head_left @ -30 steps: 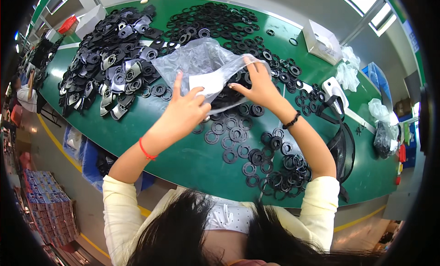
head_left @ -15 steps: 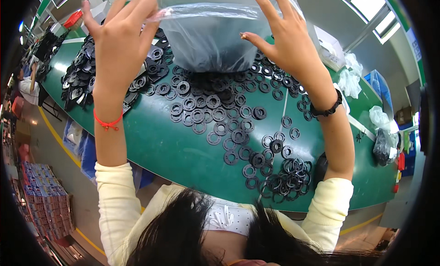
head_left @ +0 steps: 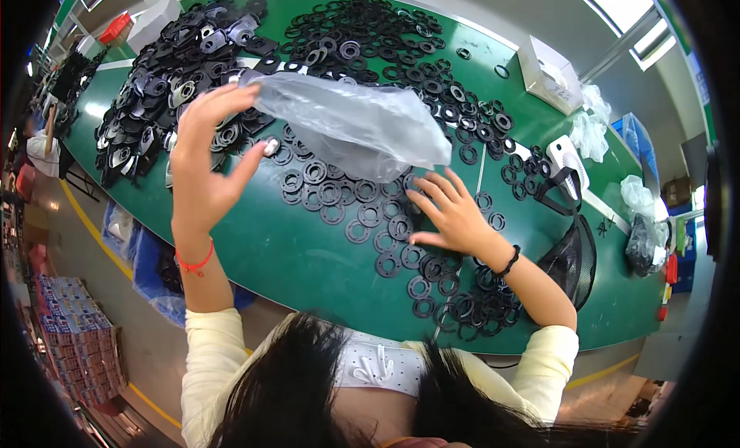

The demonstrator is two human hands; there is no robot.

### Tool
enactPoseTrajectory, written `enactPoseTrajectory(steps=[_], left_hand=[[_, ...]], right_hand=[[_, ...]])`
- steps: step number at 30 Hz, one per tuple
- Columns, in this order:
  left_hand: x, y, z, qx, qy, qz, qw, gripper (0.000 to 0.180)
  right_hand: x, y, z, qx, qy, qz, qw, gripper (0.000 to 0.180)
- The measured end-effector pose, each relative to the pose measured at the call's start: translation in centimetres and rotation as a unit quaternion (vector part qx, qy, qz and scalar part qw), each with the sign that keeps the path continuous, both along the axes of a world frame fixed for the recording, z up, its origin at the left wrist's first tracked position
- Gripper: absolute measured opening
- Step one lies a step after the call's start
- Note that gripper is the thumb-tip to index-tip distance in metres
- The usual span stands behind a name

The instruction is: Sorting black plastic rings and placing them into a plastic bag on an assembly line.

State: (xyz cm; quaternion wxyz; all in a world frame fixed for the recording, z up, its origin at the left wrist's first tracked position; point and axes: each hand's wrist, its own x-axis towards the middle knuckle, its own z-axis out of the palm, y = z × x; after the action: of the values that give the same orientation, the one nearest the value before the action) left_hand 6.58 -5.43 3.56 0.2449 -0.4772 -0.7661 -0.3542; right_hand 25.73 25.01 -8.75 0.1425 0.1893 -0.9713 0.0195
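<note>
A clear plastic bag point(head_left: 354, 124) slants flattened above the black rings in the middle of the green table. My left hand point(head_left: 204, 155) is raised at the bag's left end, thumb well apart from the fingers. Its fingertips overlap the bag's edge; whether they touch it I cannot tell. My right hand point(head_left: 455, 220) is spread just below the bag's right end, palm down over flat black rings point(head_left: 370, 214). Nothing shows in its grasp. More black rings lie in a loose cluster point(head_left: 478, 305) by my right forearm, partly covered by it.
A heap of black moulded parts point(head_left: 154, 93) lies at the left; further black rings point(head_left: 362, 28) spread across the back. At the right are a white open box point(head_left: 549, 74), a white handheld device point(head_left: 566, 163), a black mesh item point(head_left: 574, 263) and crumpled plastic bags point(head_left: 590, 136). Another person sits far left.
The bag, upright and held high between both hands before, has come down and flattened. My right hand has dropped toward the rings; my left hand has lowered. The back of the table now shows.
</note>
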Motion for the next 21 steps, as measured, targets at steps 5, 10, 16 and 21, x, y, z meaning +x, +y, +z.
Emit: enactPoseTrajectory(steps=[5,10,16,21], left_hand=[[2.6,-0.1,-6.3,0.125,-0.045,-0.061,0.989,0.033],[7.4,2.4,-13.7,-0.240,-0.170,-0.021,0.955,0.086],[8.0,3.6,-17.7,-0.266,-0.073,-0.006,0.961,0.061],[7.3,5.0,-18.9,-0.192,-0.022,-0.013,0.981,0.049]], right_hand=[[0.8,-1.3,-3.4,-0.020,-0.134,-0.093,0.986,0.110],[-0.5,-3.4,-3.8,-0.051,-0.094,-0.047,0.993,0.105],[-1.3,-4.0,-4.4,-0.086,-0.044,-0.061,0.993,0.067],[-1.8,-4.1,-4.5,-0.083,0.034,-0.010,0.996,0.041]])
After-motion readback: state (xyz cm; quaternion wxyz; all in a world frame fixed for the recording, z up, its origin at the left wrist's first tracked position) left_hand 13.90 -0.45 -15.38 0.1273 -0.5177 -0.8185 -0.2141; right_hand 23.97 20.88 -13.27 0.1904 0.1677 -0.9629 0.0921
